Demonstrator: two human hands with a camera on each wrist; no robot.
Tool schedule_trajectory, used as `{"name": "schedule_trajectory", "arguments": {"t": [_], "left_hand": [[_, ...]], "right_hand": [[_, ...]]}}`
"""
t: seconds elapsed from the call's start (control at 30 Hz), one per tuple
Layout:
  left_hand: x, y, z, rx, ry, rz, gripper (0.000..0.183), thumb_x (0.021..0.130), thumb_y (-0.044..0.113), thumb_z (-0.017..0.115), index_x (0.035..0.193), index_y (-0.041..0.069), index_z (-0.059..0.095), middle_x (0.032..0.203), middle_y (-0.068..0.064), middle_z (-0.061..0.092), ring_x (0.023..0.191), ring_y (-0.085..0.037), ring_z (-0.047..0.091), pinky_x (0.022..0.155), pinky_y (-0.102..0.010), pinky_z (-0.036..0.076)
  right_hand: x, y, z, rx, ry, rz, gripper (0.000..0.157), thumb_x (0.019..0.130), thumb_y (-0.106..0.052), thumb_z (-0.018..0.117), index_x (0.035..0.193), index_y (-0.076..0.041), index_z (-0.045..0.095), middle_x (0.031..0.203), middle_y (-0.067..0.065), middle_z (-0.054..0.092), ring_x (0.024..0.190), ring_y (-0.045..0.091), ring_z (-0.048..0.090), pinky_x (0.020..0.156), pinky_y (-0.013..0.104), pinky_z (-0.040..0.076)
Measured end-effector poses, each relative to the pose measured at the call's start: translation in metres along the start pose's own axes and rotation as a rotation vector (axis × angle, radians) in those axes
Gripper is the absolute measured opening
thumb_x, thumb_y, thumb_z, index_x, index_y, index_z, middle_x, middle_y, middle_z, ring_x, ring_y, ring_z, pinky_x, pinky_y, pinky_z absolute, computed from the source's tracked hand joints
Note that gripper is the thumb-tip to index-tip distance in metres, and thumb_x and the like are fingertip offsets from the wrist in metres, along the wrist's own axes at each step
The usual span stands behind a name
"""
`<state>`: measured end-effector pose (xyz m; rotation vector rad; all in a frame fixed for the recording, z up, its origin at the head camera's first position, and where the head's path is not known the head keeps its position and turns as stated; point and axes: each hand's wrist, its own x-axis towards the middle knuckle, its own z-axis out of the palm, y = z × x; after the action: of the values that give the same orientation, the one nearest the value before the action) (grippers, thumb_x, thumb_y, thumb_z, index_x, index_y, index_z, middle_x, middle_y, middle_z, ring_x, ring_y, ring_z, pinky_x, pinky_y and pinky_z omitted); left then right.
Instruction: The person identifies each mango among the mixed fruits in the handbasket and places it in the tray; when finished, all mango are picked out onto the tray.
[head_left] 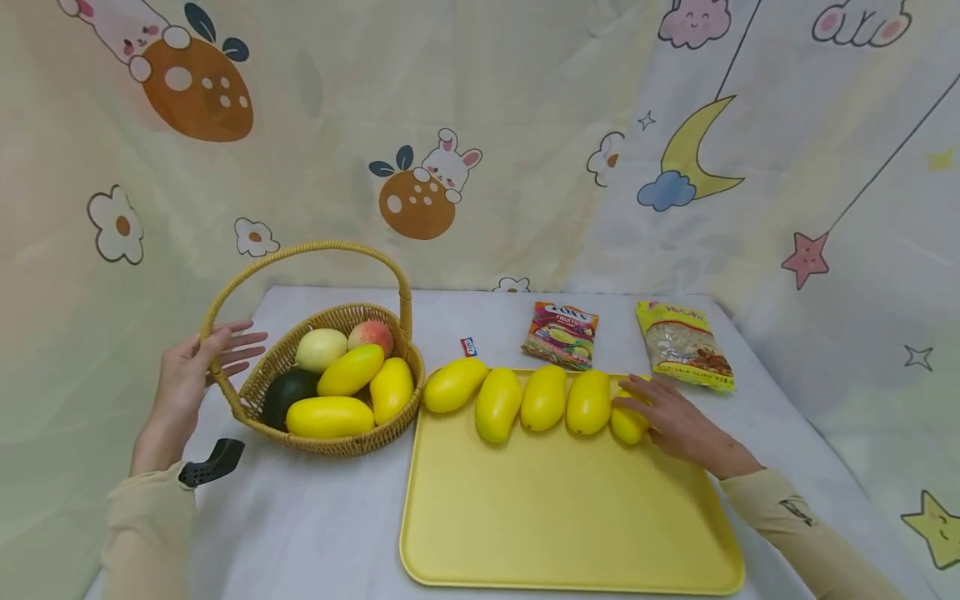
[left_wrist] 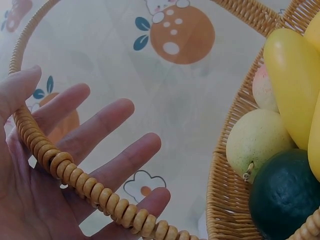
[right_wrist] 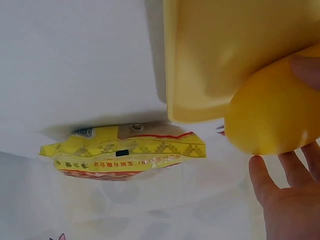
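My left hand (head_left: 182,382) is at the wicker basket (head_left: 341,444), its fingers straight and spread. The basket's beaded handle (left_wrist: 82,182) crosses the palm, and the fingers are not curled round it. Inside the basket lie several yellow mangoes (head_left: 330,417), a pale green round fruit (left_wrist: 257,140), a peach (head_left: 372,335) and a dark green fruit (left_wrist: 280,195). My right hand (head_left: 678,423) holds a yellow mango (right_wrist: 275,115) between thumb and fingers, over the far right part of the yellow tray (head_left: 570,517). That mango is the rightmost in a row of yellow mangoes (head_left: 543,398) along the tray's far edge.
Behind the tray lie a purple-red candy packet (head_left: 561,335) and a tiny blue-and-red wrapped piece (head_left: 468,347). A yellow bag (head_left: 686,344) with a clear window lies at the back right. A white cloth covers the table (head_left: 300,525), and a printed curtain (head_left: 510,83) hangs behind.
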<state>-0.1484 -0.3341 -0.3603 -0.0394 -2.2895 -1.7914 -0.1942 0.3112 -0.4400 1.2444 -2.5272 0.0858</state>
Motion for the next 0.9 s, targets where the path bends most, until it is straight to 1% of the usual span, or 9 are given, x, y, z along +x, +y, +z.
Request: {"name": "schedule_trajectory", "arguments": {"t": [0.1, 0.2, 0.27, 0.3, 0.4, 0.5, 0.53, 0.67, 0.9], "left_hand": [[0.001, 0.0, 0.0, -0.004, -0.004, -0.002, 0.042, 0.101, 0.039, 0.044, 0.13, 0.011, 0.058, 0.102, 0.02, 0.07, 0.095, 0.0, 0.066, 0.077, -0.012, 0.051], [0.001, -0.001, 0.0, -0.014, -0.006, 0.002, 0.039, 0.102, 0.037, 0.044, 0.128, 0.013, 0.06, 0.102, 0.019, 0.071, 0.094, 0.0, 0.067, 0.076, -0.012, 0.051], [0.001, -0.001, -0.001, -0.029, -0.009, 0.006, 0.038, 0.102, 0.037, 0.045, 0.127, 0.014, 0.06, 0.101, 0.019, 0.071, 0.094, 0.0, 0.067, 0.076, -0.012, 0.051], [0.001, -0.002, -0.001, -0.03, -0.01, 0.007, 0.038, 0.102, 0.037, 0.045, 0.127, 0.013, 0.06, 0.101, 0.018, 0.071, 0.094, 0.0, 0.067, 0.076, -0.012, 0.051], [0.001, -0.001, -0.001, -0.018, -0.003, 0.0, 0.04, 0.101, 0.039, 0.045, 0.128, 0.013, 0.06, 0.101, 0.019, 0.071, 0.094, 0.0, 0.067, 0.076, -0.013, 0.051], [0.0, 0.0, -0.001, -0.008, -0.002, -0.003, 0.042, 0.101, 0.04, 0.045, 0.128, 0.012, 0.059, 0.102, 0.019, 0.071, 0.094, -0.001, 0.067, 0.076, -0.013, 0.051], [0.0, 0.0, -0.001, -0.009, -0.001, -0.004, 0.042, 0.101, 0.04, 0.045, 0.128, 0.012, 0.06, 0.102, 0.018, 0.071, 0.094, -0.001, 0.067, 0.076, -0.013, 0.052], [0.0, 0.0, -0.001, 0.004, 0.004, -0.005, 0.042, 0.1, 0.041, 0.045, 0.127, 0.013, 0.06, 0.101, 0.019, 0.071, 0.094, 0.0, 0.067, 0.076, -0.013, 0.051], [0.0, -0.001, 0.0, 0.022, 0.009, -0.005, 0.043, 0.101, 0.04, 0.045, 0.128, 0.011, 0.059, 0.101, 0.02, 0.07, 0.093, 0.0, 0.067, 0.076, -0.012, 0.051]], "right_hand": [[-0.002, 0.0, 0.001, 0.003, 0.025, -0.01, 0.069, 0.055, 0.011, 0.084, 0.117, -0.01, 0.063, 0.124, 0.022, 0.059, 0.118, 0.041, 0.051, 0.101, 0.054, 0.038], [-0.004, 0.001, 0.0, 0.014, 0.049, -0.028, 0.071, 0.055, 0.014, 0.082, 0.119, -0.009, 0.061, 0.124, 0.024, 0.058, 0.118, 0.041, 0.051, 0.117, 0.038, 0.021], [-0.004, 0.001, -0.001, 0.015, 0.054, -0.026, 0.07, 0.056, 0.017, 0.077, 0.12, -0.008, 0.06, 0.124, 0.024, 0.058, 0.118, 0.041, 0.05, 0.119, 0.028, 0.008], [-0.004, 0.001, -0.001, 0.013, 0.051, -0.022, 0.07, 0.057, 0.018, 0.075, 0.121, -0.008, 0.06, 0.124, 0.024, 0.058, 0.118, 0.041, 0.05, 0.119, 0.026, 0.007], [-0.003, 0.0, -0.006, 0.005, 0.04, -0.002, 0.07, 0.058, 0.022, 0.069, 0.121, -0.006, 0.059, 0.123, 0.024, 0.058, 0.117, 0.042, 0.051, 0.114, 0.042, 0.029], [0.002, -0.002, -0.012, 0.0, 0.021, 0.02, 0.07, 0.058, 0.022, 0.07, 0.122, -0.005, 0.058, 0.124, 0.024, 0.057, 0.117, 0.042, 0.052, 0.095, 0.057, 0.043], [0.004, -0.003, -0.014, 0.002, 0.016, 0.025, 0.071, 0.058, 0.021, 0.071, 0.123, -0.005, 0.058, 0.124, 0.024, 0.057, 0.117, 0.042, 0.051, 0.092, 0.06, 0.044], [0.013, -0.006, -0.021, 0.008, -0.001, 0.041, 0.075, 0.059, 0.017, 0.077, 0.127, -0.007, 0.055, 0.13, 0.023, 0.054, 0.12, 0.041, 0.049, 0.094, 0.061, 0.043], [0.035, -0.01, -0.028, 0.023, 0.007, 0.002, 0.072, 0.066, 0.016, 0.071, 0.131, -0.009, 0.053, 0.135, 0.022, 0.049, 0.125, 0.039, 0.045, 0.096, 0.06, 0.04]]}}
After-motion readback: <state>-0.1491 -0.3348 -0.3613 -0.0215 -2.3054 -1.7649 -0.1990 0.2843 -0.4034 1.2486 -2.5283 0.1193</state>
